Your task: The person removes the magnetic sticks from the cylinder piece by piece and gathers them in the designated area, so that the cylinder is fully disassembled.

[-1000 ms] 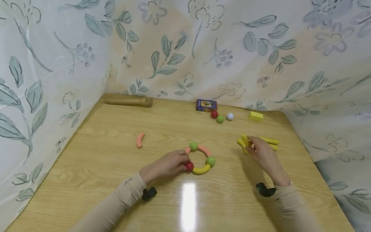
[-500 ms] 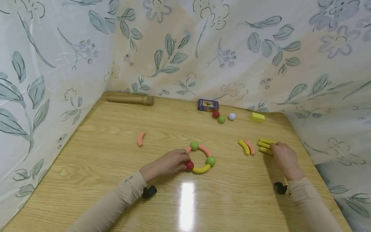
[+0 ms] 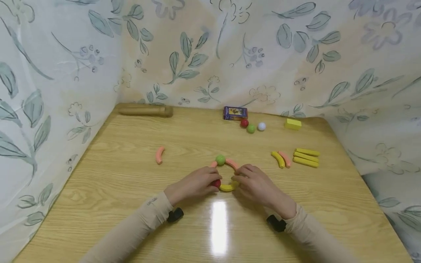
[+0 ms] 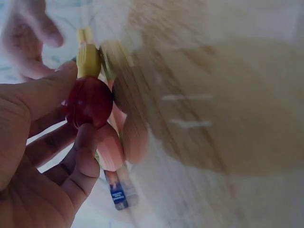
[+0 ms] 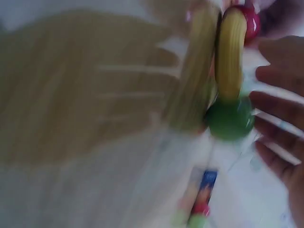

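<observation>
A ring of balls and curved sticks lies on the table before me. My left hand (image 3: 195, 182) pinches its red ball (image 4: 90, 102) between thumb and fingers. From that ball run a yellow curved stick (image 5: 230, 57) and a pink curved stick (image 4: 110, 149). At the ring's far side sits a green ball (image 3: 220, 159), joined to another pink curved stick (image 3: 232, 163). My right hand (image 3: 260, 186) is at the ring's right side, its fingers spread beside a second green ball (image 5: 231, 118). That hand hides this ball in the head view; whether the fingertips touch it, I cannot tell.
To the right lie a yellow and a pink curved stick (image 3: 284, 159) and several straight yellow sticks (image 3: 306, 157). One pink curved stick (image 3: 159, 155) is at left. Farther back are a small box (image 3: 235, 113), loose balls (image 3: 251, 128), a yellow block (image 3: 292, 124) and a brown tube (image 3: 145, 110).
My right hand has left the straight yellow sticks at right and come left to the ring. My left hand stays at the red ball.
</observation>
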`<action>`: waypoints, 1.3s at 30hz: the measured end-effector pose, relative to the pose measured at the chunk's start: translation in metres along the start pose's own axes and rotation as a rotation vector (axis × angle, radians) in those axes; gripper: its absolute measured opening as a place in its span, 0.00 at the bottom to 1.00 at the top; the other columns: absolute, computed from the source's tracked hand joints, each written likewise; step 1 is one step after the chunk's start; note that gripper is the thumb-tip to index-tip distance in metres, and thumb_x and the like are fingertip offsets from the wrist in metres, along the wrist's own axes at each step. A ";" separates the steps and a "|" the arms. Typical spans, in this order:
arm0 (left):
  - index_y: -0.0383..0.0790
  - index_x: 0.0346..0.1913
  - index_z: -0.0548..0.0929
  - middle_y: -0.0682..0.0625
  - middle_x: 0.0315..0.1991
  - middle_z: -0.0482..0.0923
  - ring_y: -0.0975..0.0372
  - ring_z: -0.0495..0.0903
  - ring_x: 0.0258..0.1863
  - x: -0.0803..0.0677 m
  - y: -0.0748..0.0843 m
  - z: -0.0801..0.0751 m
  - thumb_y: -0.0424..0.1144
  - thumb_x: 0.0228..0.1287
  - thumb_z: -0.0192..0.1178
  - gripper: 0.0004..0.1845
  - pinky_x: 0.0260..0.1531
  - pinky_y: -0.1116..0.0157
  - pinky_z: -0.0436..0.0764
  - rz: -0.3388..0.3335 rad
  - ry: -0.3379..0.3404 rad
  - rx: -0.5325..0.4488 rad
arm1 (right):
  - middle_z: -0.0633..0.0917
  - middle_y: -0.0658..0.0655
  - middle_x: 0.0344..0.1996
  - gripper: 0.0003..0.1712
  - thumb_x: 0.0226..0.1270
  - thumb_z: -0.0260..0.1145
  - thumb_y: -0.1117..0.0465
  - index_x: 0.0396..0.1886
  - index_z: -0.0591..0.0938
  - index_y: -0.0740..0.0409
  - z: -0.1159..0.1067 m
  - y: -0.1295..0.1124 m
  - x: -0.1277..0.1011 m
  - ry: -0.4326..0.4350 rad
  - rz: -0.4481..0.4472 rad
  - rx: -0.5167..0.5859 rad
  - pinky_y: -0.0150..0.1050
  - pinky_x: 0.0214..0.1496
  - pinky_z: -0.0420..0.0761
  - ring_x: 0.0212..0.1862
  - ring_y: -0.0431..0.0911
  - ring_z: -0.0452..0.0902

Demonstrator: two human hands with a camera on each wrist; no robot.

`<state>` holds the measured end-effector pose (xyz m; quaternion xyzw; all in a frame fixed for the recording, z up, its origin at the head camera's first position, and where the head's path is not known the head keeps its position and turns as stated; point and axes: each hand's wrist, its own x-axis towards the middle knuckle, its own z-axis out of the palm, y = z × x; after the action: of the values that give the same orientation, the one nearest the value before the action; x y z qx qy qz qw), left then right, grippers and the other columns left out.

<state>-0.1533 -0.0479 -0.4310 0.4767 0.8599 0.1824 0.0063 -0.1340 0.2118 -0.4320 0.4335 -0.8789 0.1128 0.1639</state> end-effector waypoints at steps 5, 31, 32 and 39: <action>0.41 0.42 0.84 0.52 0.37 0.78 0.65 0.71 0.34 0.006 0.002 0.004 0.41 0.66 0.63 0.07 0.38 0.70 0.75 0.009 -0.011 0.053 | 0.84 0.48 0.36 0.14 0.49 0.78 0.51 0.35 0.88 0.49 0.014 -0.013 0.011 -0.051 -0.016 -0.074 0.46 0.52 0.79 0.47 0.47 0.78; 0.45 0.46 0.83 0.50 0.40 0.74 0.64 0.73 0.33 0.002 -0.007 -0.016 0.34 0.67 0.62 0.08 0.30 0.70 0.76 -0.208 0.042 0.072 | 0.84 0.55 0.44 0.22 0.49 0.77 0.71 0.47 0.85 0.57 -0.002 0.000 -0.003 -0.096 0.114 0.094 0.42 0.48 0.83 0.46 0.47 0.80; 0.45 0.49 0.83 0.50 0.39 0.75 0.63 0.73 0.32 0.003 -0.006 -0.016 0.33 0.67 0.61 0.10 0.29 0.70 0.75 -0.204 0.064 0.103 | 0.84 0.54 0.42 0.22 0.48 0.78 0.69 0.46 0.85 0.58 -0.002 -0.003 -0.003 -0.086 0.106 0.105 0.41 0.46 0.83 0.44 0.46 0.80; 0.42 0.43 0.86 0.51 0.42 0.78 0.61 0.78 0.39 0.013 0.019 -0.002 0.37 0.64 0.62 0.07 0.34 0.68 0.81 -0.018 -0.024 0.183 | 0.83 0.50 0.36 0.20 0.51 0.79 0.60 0.45 0.85 0.59 0.006 -0.026 -0.004 -0.060 0.104 0.111 0.31 0.33 0.80 0.33 0.37 0.77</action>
<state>-0.1451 -0.0290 -0.4206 0.4699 0.8770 0.0970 -0.0252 -0.1118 0.1969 -0.4375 0.3987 -0.8973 0.1566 0.1070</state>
